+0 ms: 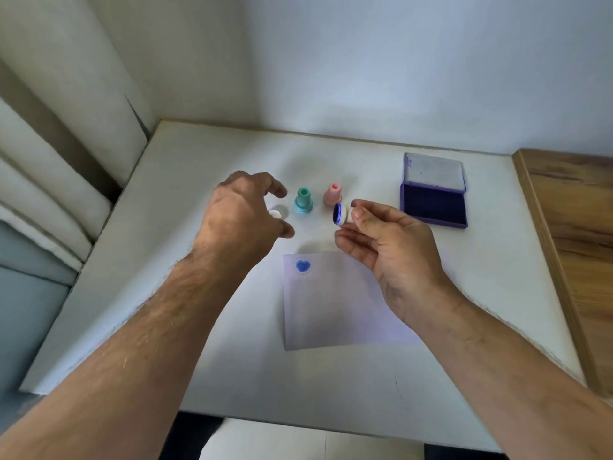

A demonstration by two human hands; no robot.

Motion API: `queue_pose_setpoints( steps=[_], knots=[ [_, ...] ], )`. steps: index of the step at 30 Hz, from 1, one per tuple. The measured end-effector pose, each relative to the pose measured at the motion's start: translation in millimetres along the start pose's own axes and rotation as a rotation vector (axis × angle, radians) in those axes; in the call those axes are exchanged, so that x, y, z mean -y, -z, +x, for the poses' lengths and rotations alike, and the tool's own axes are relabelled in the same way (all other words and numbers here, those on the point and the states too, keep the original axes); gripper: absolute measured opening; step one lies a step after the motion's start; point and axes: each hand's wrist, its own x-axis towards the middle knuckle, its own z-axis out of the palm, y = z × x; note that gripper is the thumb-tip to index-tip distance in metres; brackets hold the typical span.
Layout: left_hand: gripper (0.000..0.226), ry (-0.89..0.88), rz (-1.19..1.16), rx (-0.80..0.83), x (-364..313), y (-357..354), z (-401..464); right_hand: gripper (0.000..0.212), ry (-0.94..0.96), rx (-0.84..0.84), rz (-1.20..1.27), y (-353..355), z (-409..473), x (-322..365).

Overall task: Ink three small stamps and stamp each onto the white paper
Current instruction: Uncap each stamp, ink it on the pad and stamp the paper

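Right hand (394, 247) is raised above the table (185, 293), palm turned up, thumb and fingertips pinching a small white stamp (341, 214) held on its side. The stamp's round face is coated in dark blue ink and points toward the left hand.

Left hand (245, 214) hovers over the table, back up, fingers loosely curled and spread. A small white cap (275, 214) shows just under its fingers; whether the fingers touch it cannot be told.

Between the two hands, slightly beyond them, a green stamp (303, 200) stands upright. A pink stamp (332, 194) stands upright just beyond the right hand's fingertips.

Beyond the right hand and to its outer side, the ink pad (433, 204) lies with its lid hinged up, dark blue pad exposed.

White paper (331, 307) lies flat on the table below the right hand, nearer the person. One blue heart print (302, 266) sits in the paper's far corner on the left-hand side.

A wooden surface (570, 244) adjoins the table on the right hand's outer side.
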Motion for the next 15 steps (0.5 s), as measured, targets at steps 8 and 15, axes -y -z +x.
queue_pose_setpoints(
  steps=[8, 15],
  knots=[
    [0.044, 0.078, 0.044, 0.013, 6.6, -9.9, 6.5, 0.009, 0.007, -0.001, -0.065, -0.9, 6.3, -1.9],
    [0.019, 0.121, -0.026, -0.024, 7.9, -9.4, 5.3, 0.011, -0.005, 0.026, -0.001, -1.8, 0.5, 2.9]
  ],
)
